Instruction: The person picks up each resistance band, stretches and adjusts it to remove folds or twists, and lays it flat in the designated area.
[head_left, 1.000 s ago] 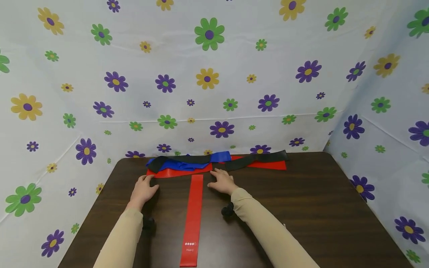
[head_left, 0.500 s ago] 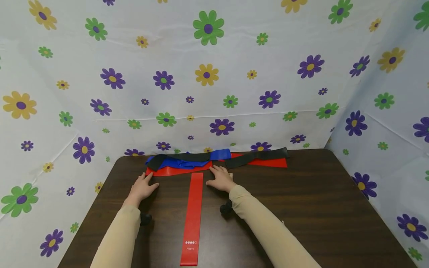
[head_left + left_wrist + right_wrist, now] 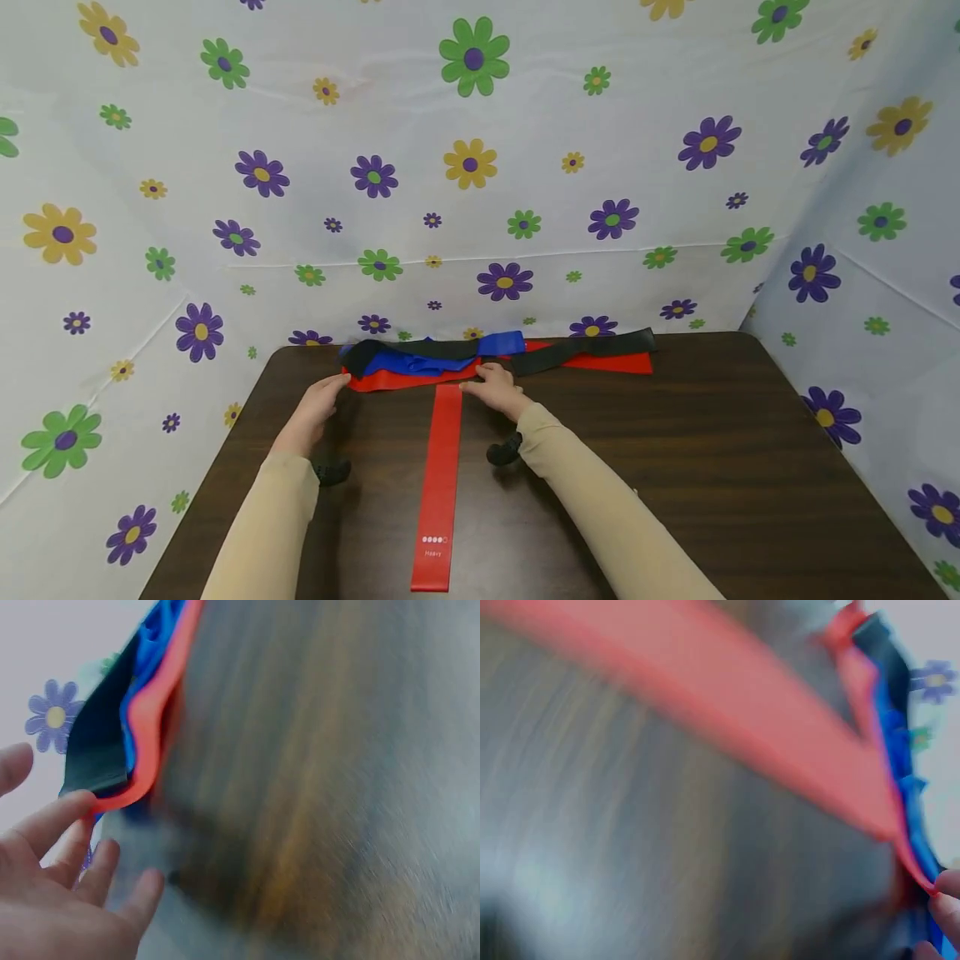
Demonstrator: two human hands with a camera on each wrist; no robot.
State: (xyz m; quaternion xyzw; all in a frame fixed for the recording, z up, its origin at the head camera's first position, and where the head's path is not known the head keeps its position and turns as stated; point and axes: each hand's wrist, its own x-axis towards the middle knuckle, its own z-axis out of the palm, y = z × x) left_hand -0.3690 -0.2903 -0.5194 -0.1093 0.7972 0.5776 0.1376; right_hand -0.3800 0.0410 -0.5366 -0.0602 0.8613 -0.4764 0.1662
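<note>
A pile of stretch bands lies along the table's back edge: a long red band (image 3: 390,381) in front, a crumpled blue band (image 3: 420,363) and a black band (image 3: 431,349) on it. My left hand (image 3: 309,414) touches the red band's left end with its index fingertip (image 3: 79,801); the thumb stands apart in the left wrist view. My right hand (image 3: 501,392) touches the front of the pile near its middle, fingertips (image 3: 946,909) against the red band's edge. Between the hands, a flat red band marked "Heavy" (image 3: 437,483) runs toward me, just beside the right thumb.
Farther right, another black band (image 3: 585,352) lies across another red band (image 3: 615,363). The dark wooden table (image 3: 675,450) stretches to the right. A white flowered cloth (image 3: 480,217) hangs behind and at the sides.
My left hand has drawn its thumb in and moved slightly right, with the pile's left end shifting right. The right thumb has moved toward the far end of the "Heavy" band.
</note>
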